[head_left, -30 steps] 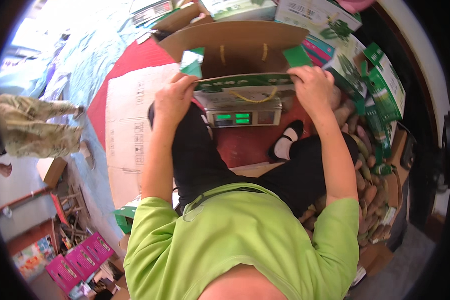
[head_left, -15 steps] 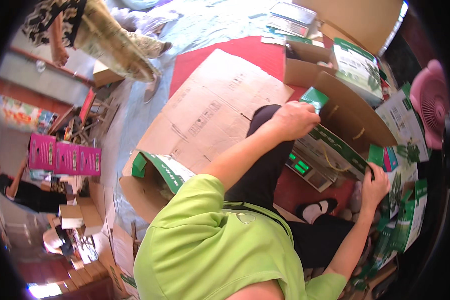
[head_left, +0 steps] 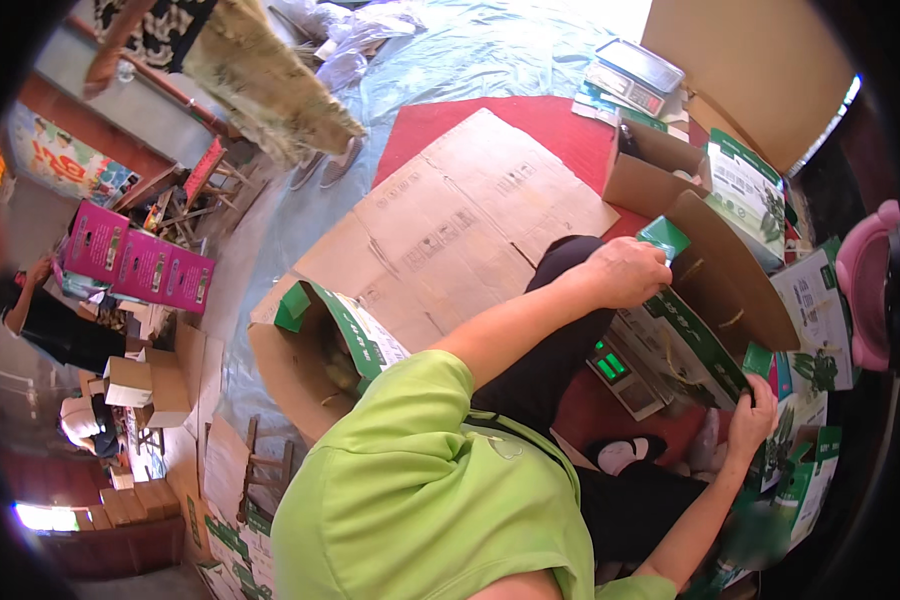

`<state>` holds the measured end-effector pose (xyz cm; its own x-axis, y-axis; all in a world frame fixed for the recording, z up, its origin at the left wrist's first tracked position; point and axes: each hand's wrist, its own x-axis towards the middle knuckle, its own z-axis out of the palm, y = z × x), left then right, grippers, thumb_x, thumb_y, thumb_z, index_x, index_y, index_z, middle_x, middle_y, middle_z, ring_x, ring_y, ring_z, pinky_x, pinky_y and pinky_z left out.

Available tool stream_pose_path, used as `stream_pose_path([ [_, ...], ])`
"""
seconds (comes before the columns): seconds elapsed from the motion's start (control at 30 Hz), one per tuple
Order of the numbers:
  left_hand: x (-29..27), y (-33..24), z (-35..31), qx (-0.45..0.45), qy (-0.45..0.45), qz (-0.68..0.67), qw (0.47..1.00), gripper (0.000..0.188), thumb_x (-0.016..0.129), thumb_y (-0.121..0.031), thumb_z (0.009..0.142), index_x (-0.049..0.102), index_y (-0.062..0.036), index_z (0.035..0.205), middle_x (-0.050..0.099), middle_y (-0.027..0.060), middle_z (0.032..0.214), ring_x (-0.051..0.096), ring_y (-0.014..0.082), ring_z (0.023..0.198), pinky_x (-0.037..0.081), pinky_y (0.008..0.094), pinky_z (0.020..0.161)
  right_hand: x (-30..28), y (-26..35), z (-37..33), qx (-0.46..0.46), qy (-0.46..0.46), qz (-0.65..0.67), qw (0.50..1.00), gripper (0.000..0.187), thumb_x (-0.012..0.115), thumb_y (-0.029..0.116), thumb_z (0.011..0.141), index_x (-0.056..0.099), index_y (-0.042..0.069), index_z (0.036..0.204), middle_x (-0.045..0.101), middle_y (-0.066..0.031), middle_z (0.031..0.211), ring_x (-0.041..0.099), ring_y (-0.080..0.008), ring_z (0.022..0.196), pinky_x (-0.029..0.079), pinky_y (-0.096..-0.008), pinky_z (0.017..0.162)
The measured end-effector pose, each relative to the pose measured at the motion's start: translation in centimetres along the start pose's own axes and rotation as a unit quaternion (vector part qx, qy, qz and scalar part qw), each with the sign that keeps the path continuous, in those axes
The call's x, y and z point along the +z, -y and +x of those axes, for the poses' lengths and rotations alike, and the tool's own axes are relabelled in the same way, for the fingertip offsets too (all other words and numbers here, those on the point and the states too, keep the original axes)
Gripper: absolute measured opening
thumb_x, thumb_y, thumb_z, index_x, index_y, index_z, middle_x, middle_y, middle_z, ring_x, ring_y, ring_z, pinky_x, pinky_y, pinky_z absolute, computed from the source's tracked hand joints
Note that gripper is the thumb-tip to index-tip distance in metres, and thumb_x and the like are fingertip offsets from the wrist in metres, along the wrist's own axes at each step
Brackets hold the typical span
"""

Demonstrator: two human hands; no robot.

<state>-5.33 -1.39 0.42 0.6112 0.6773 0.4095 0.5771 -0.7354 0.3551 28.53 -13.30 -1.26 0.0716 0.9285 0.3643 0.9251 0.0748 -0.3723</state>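
— Green-and-brown carton (head_left: 705,300), far right over the digital scale (head_left: 625,372). Left hand (head_left: 625,272) clamped on its far corner, right hand (head_left: 752,425) gripping the near corner.
— Probably light, stiff but bendy cardboard; best held at opposite corners.

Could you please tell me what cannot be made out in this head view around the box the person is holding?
- Inside of the green and brown box: its own flaps hide it.
- Scale: the box covers most of it, and its lit display is too small to read.
- Left hand fingertips: curled over the flap, out of sight.
- Right hand palm: turned away against the box edge.
- Stacked cartons: blurred near the fisheye rim.
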Motion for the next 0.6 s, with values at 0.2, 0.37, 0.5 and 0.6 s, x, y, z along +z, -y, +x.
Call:
stream_pose_path([
  [0.2, 0.3, -0.4, -0.3, -0.052, 0.013, 0.023, 0.998, 0.011, 0.057, -0.018, 0.079, 0.066, -0.0139, 0.082, 0.061, 0.0069, 0.081, 0.063, 0.0270, 0.080, 0.052, 0.0396, 0.068, -5.3, -5.2, -3.8, 0.222, -0.095, 0.238, 0.941, 0.031, 0.053, 0.005, 0.091, 0.057, -0.001, 0.121, 0.059, -0.0098, 0.119, 0.054, -0.0178, 0.110, 0.039, -0.0302, 0.097],
  [0.37, 1.8, 0.0, 0.0, -0.061, -0.016, -0.049, 0.997, 0.015, 0.058, -0.015, 0.082, 0.068, -0.0127, 0.093, 0.063, 0.0121, 0.087, 0.062, 0.0345, 0.081, 0.050, 0.0436, 0.071, -6.1, -13.1, -16.7, 0.362, -0.074, 0.157, 0.916, 0.030, 0.058, 0.008, 0.085, 0.062, 0.002, 0.115, 0.064, -0.0088, 0.110, 0.060, -0.0167, 0.102, 0.045, -0.0288, 0.091],
  [0.5, 1.1, -0.2, 0.1, -0.073, -0.003, -0.059, 0.996, 0.014, 0.061, -0.009, 0.083, 0.067, -0.0076, 0.096, 0.065, 0.0127, 0.093, 0.065, 0.0285, 0.084, 0.051, 0.0360, 0.070, -2.5, -13.8, -28.3, 0.474, -0.016, 0.057, 0.879, 0.030, 0.063, 0.013, 0.081, 0.065, 0.003, 0.108, 0.068, -0.0108, 0.102, 0.063, -0.0190, 0.095, 0.049, -0.0309, 0.085],
  [0.6, 1.0, 0.9, 0.4, -0.033, -0.008, -0.076, 0.997, 0.014, 0.061, -0.009, 0.086, 0.066, -0.0049, 0.099, 0.065, 0.0082, 0.089, 0.064, 0.0172, 0.079, 0.051, 0.0274, 0.064, 0.9, -13.9, -38.6, 0.566, -0.002, 0.070, 0.822, 0.027, 0.065, 0.010, 0.080, 0.066, 0.002, 0.106, 0.068, -0.0106, 0.100, 0.064, -0.0181, 0.093, 0.049, -0.0296, 0.084],
])
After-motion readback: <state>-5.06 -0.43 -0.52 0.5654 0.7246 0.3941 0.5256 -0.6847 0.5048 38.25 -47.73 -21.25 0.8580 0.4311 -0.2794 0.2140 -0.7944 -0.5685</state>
